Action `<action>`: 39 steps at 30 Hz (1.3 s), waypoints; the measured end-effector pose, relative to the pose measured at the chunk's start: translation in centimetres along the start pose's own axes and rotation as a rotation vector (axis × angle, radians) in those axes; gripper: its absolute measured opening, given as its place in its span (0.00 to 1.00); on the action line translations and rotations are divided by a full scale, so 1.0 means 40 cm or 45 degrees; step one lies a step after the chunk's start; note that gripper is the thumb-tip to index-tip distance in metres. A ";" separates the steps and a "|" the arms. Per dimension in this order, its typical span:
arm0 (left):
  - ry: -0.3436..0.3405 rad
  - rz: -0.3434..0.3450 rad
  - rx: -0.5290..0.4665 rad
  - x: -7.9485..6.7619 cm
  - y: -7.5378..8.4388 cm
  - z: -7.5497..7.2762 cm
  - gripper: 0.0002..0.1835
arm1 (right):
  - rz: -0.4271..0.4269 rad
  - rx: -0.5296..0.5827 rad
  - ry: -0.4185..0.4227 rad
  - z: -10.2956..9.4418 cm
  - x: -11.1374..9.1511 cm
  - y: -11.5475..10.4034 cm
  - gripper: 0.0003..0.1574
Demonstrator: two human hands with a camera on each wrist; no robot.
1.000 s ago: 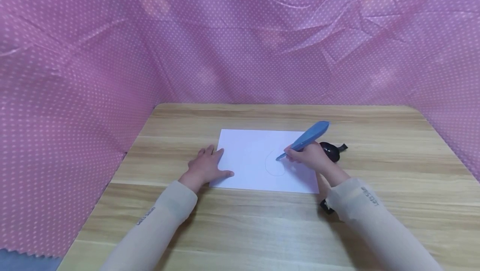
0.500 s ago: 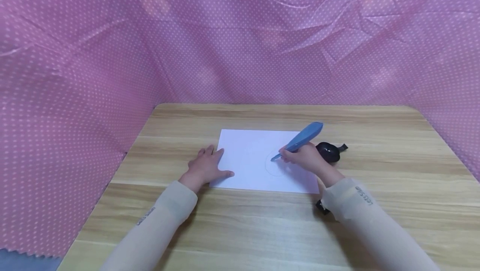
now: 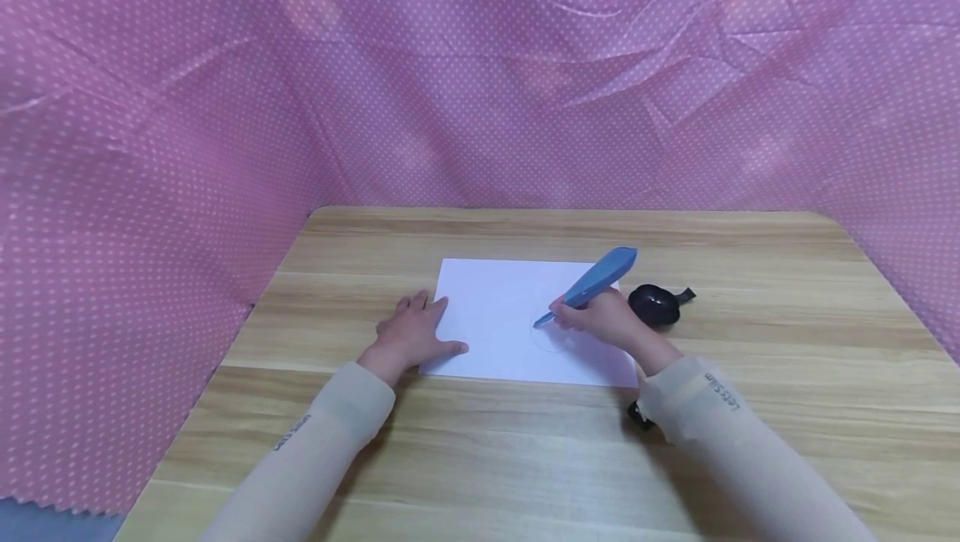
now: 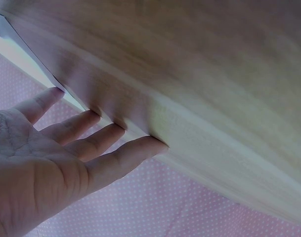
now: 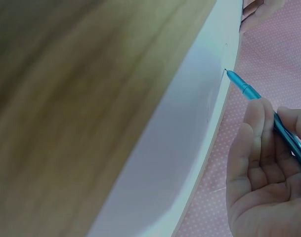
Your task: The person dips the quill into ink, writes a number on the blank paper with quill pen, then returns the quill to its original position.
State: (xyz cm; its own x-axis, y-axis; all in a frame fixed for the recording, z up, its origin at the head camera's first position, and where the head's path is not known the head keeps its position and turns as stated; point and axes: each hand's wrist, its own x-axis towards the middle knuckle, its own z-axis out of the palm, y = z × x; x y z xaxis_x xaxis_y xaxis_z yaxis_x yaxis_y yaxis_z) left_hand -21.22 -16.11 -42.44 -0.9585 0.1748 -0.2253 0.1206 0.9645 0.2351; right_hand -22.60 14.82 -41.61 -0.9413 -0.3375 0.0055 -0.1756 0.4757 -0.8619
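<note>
A white sheet of paper [image 3: 483, 317] lies on the wooden table, with a thin, faint curved line drawn on its right half. My right hand [image 3: 606, 318] pinches a blue pen [image 3: 603, 273] whose upper end is broad like a feather. The pen slants up to the right, and its tip is at the left side of the curve. In the right wrist view the tip of the pen [image 5: 243, 85] meets the paper [image 5: 160, 143]. My left hand [image 3: 412, 332] rests at the paper's left edge, fingers spread, thumb on the sheet. Its fingers [image 4: 120, 160] look straight in the left wrist view.
A shiny black rounded object [image 3: 654, 306] with a short strap-like end lies just right of the right hand. A small black piece [image 3: 641, 416] shows at the right cuff. Pink dotted cloth [image 3: 480, 92] hangs behind the table [image 3: 480, 459] and at both sides.
My right hand has moved a little to the left with the pen, its tip going left and slightly nearer to me. The left hand and paper have stayed put.
</note>
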 end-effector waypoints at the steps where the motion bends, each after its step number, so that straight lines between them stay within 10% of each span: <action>1: 0.000 0.000 -0.001 0.000 0.000 -0.001 0.52 | -0.003 0.000 -0.001 0.000 0.000 -0.001 0.11; 26: -0.007 -0.005 -0.003 -0.002 0.000 -0.007 0.51 | -0.013 0.017 -0.043 0.001 -0.001 -0.001 0.13; 39: -0.009 -0.006 0.003 -0.007 0.005 -0.007 0.51 | -0.020 0.066 0.166 -0.038 0.001 -0.019 0.18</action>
State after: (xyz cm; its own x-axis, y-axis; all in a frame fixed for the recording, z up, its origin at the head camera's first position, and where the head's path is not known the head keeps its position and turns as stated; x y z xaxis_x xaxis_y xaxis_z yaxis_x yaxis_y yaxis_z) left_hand -21.00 -16.00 -42.05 -0.9572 0.1717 -0.2329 0.1168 0.9657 0.2317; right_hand -22.94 15.67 -40.18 -0.9687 -0.2345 0.0819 -0.1785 0.4276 -0.8862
